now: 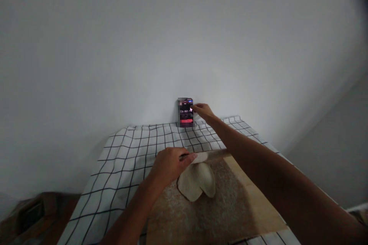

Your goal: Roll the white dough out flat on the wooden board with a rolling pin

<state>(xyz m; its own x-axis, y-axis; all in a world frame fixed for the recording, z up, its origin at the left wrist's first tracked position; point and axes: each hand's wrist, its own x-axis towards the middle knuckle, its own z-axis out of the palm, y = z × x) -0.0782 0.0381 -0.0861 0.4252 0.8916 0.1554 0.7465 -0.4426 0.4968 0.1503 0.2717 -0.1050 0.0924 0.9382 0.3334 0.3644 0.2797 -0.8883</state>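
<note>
Pale wall (143, 46) bhnd chk'd cloth (129, 153) — floury brd (224, 210) w/ dough (192, 187).

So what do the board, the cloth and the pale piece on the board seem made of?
The board looks like wood: matte, tan, dusted white. The cloth looks like fabric, dull, with soft ripples; cotton or synthetic, I can't tell. The pale piece is probably dough: matte, with smooth rounded edges and flour-like powder around it.

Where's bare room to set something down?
On the board, the stretch between the dough and the near edge; also the checked cloth left of the left hand. Crowded: the board's far edge, by that hand, and the phone, by the right hand.
</note>
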